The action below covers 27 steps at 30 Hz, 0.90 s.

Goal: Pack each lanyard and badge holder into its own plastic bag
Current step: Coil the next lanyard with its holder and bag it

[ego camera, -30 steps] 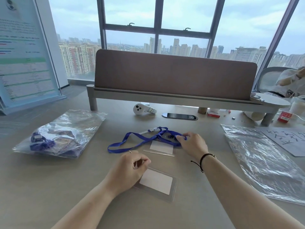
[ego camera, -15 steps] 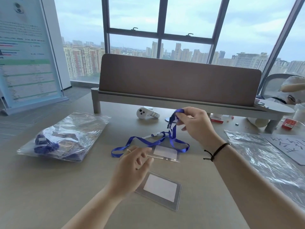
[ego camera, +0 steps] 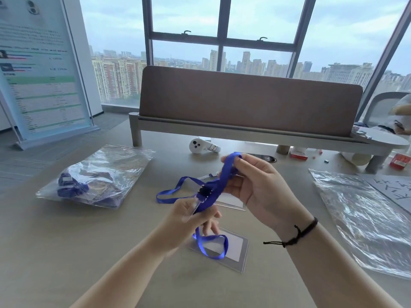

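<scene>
Two hands share one blue lanyard (ego camera: pixel 216 187) above the counter (ego camera: pixel 66 241): our right hand (ego camera: pixel 255 185) pinches its upper loop, our left hand (ego camera: pixel 191 215) grips the clip end. It runs diagonally, upper right to lower left. The trailing loop (draped on a badge holder (ego camera: pixel 235 247)) could snag and drag it, we judge.
</scene>
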Available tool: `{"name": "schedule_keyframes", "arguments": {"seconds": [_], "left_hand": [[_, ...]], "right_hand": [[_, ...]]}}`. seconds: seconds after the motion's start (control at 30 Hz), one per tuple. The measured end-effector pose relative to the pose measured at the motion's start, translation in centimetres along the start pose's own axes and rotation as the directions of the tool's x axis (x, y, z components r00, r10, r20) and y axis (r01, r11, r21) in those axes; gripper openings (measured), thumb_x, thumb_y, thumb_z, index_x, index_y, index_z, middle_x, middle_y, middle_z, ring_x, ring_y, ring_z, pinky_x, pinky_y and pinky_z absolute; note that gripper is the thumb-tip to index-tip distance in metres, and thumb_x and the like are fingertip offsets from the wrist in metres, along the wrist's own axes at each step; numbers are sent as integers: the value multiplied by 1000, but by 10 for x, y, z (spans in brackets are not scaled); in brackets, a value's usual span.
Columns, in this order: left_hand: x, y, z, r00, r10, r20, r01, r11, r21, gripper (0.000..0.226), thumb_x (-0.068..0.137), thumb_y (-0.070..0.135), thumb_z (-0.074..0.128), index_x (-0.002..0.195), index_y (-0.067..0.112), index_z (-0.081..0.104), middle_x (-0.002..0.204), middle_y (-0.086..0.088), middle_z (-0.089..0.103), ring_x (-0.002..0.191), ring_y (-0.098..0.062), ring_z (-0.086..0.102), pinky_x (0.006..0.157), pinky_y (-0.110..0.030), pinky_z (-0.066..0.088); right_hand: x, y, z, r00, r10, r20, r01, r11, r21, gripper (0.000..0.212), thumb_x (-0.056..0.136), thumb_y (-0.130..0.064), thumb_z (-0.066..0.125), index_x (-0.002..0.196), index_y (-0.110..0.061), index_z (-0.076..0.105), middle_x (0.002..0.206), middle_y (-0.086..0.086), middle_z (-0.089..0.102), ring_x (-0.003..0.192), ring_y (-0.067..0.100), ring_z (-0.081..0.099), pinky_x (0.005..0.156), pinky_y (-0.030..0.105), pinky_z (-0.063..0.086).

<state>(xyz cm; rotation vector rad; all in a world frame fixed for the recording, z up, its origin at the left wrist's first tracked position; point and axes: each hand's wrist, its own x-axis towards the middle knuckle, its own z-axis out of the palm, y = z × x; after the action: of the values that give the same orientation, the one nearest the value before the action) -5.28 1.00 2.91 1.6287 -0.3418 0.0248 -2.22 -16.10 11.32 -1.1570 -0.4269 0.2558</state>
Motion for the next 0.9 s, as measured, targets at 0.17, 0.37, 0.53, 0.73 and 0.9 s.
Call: {"name": "schedule_keyframes", "arguments": {"seconds": [0.17, 0.37, 0.53, 0.73, 0.9], "left_hand": [[3, -1, -9, 983, -184, -18, 164, 912, -377, 29, 87, 30, 70, 64, 15, 59, 52, 2, 19, 44, -12, 19, 45, -26, 33], [14, -4, -4, 931, -233, -280, 90, 892, -444, 38, 89, 38, 59, 58, 15, 57, 76, -16, 55, 68, -24, 57, 66, -34, 49], [14, 0, -1, 939, -281, -199, 64, 711, -700, 33, 98, 31, 51, 88, 1, 62, 115, -23, 70, 117, -33, 66, 95, -44, 54], [14, 7, 10, 940, -305, -152, 95, 663, -743, 42, 100, 44, 47, 72, 15, 60, 76, -11, 61, 88, -37, 69, 94, -50, 50], [26, 8, 25, 947, -206, -248, 27, 817, -576, 33, 103, 41, 41, 86, 16, 53, 62, -3, 34, 45, -17, 29, 51, -30, 36]], "right_hand": [[-10, 33, -53, 952, 117, -283, -56, 975, 215, 18, 94, -9, 50, 84, -5, 64, 70, 11, 51, 53, 19, 49, 61, 33, 49], [-34, 74, -69, 961, 223, -164, -231, 972, -35, 22, 70, 2, 69, 92, 3, 72, 78, 19, 62, 61, 28, 59, 63, 32, 58], [-37, 81, -52, 985, 160, -65, -173, 911, -373, 25, 99, -17, 58, 100, 4, 70, 79, 8, 66, 70, 21, 62, 74, 33, 55], [-34, 93, -46, 978, 154, -141, -207, 815, -541, 29, 100, -18, 54, 85, -10, 77, 74, 4, 72, 67, 17, 64, 78, 42, 54], [-36, 94, -48, 983, 120, -142, -182, 776, -604, 8, 85, -18, 73, 87, -22, 80, 73, 7, 75, 67, 13, 63, 74, 34, 54]]}}
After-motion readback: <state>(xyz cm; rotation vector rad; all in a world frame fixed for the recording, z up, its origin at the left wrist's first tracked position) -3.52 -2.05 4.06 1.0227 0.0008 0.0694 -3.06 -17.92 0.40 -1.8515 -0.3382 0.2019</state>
